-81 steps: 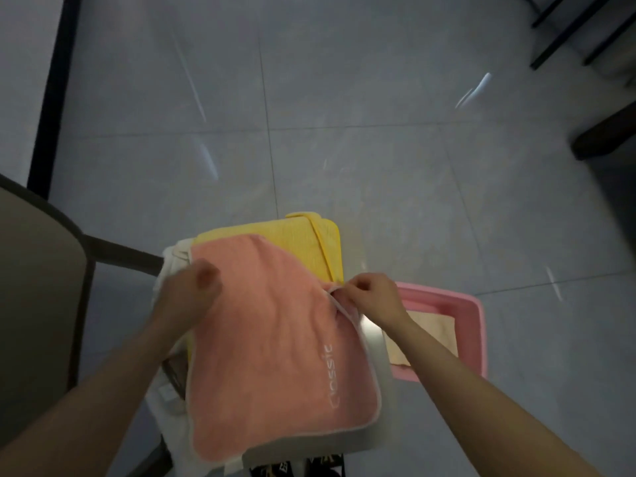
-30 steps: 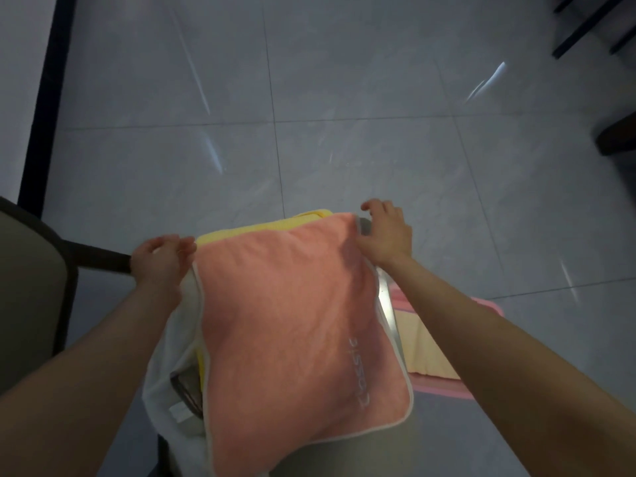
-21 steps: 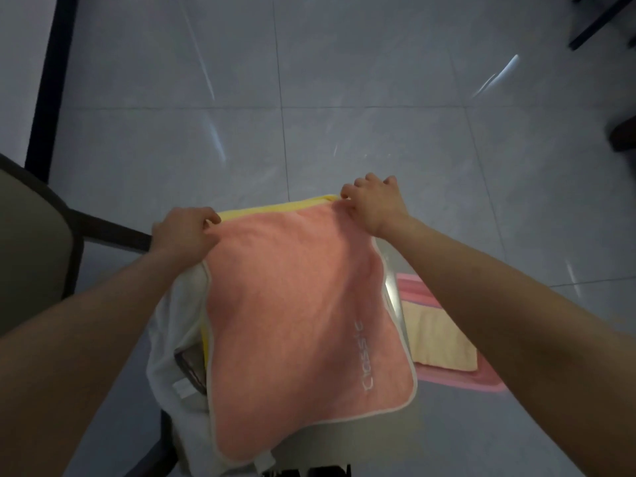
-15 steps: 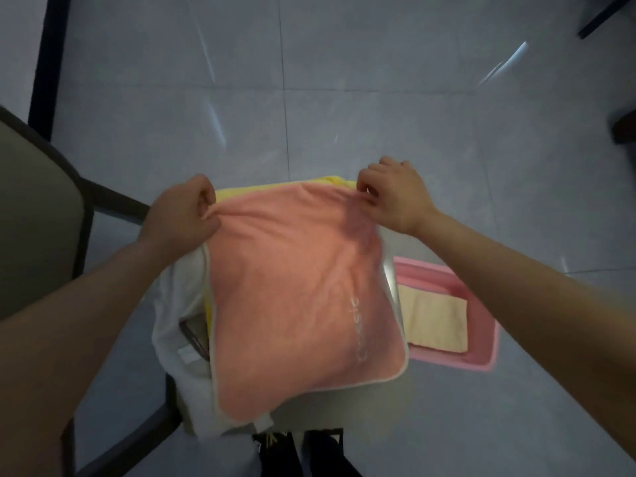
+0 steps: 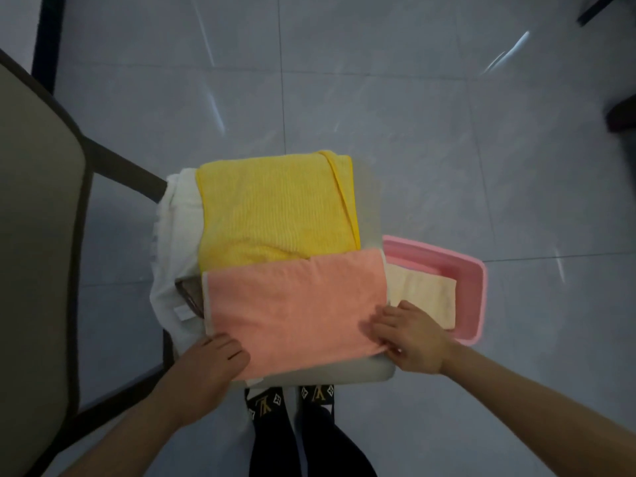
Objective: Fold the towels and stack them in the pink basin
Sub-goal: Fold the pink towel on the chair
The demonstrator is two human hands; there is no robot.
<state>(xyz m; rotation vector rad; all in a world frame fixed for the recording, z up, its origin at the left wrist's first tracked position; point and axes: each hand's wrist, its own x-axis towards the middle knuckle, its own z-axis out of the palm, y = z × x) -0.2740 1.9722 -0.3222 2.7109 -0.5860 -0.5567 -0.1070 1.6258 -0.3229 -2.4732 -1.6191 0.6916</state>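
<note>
The right hand (image 5: 409, 335) pinches the lower right corner of the salmon-pink terry towel (image 5: 296, 304), fingers curled over the edge. The left hand (image 5: 213, 359) lies fairly flat on the lower left corner, pressing it down. Half a second ago both hands held the far corners higher in the frame. Those corners are now drawn to the near edge, halving the towel on the pale grey seat (image 5: 344, 371) and uncovering the yellow ribbed towel (image 5: 275, 208) above it. At right of centre, the pink plastic basin (image 5: 478, 290) holds a cream folded towel (image 5: 423, 294). Likely another fold follows.
</note>
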